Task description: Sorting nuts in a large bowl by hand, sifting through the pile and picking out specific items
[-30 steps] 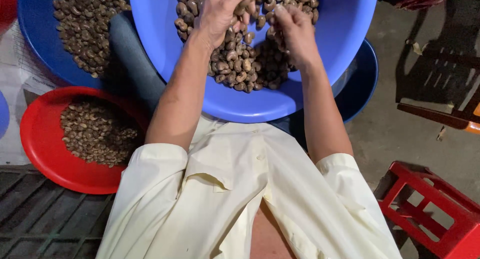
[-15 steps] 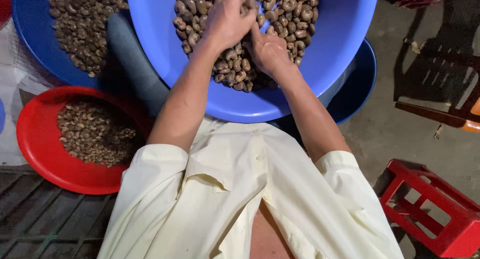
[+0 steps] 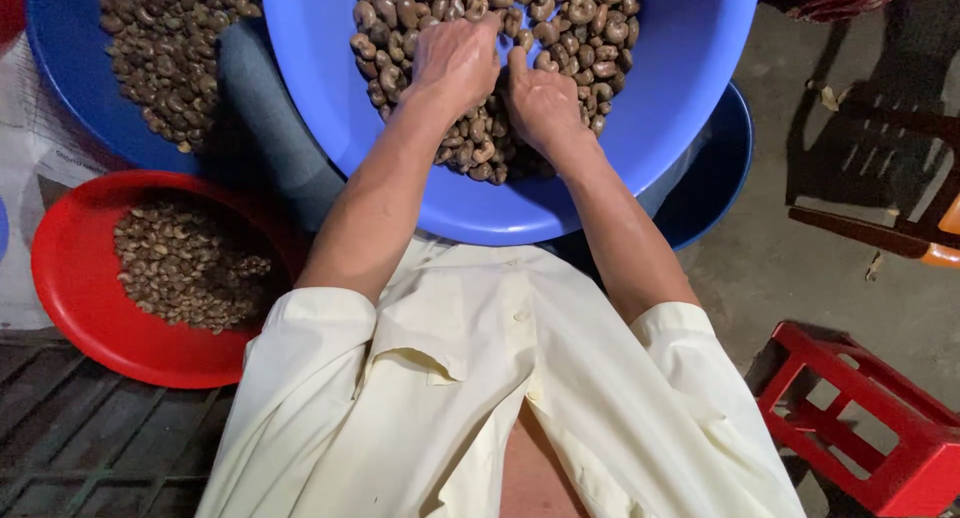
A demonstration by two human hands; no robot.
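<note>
Down in the big blue bowl [image 3: 680,88] lies a heap of brown nuts [image 3: 570,28], and both hands rest on that heap. The left hand [image 3: 455,63] lies knuckles up with its fingers curled down into the nuts (what it grips, if anything, cannot be seen). The right hand [image 3: 540,103] sits just beside it, also among the nuts, with one finger sticking up toward the far side of the bowl and the others tucked under; its hold is hidden too. The two hands are close together, nearly touching. Off to the left sit a darker blue bowl [image 3: 70,88] with more nuts and a red bowl [image 3: 70,308] with a smaller pile. A red stool [image 3: 870,418] stands at the lower right.
</note>
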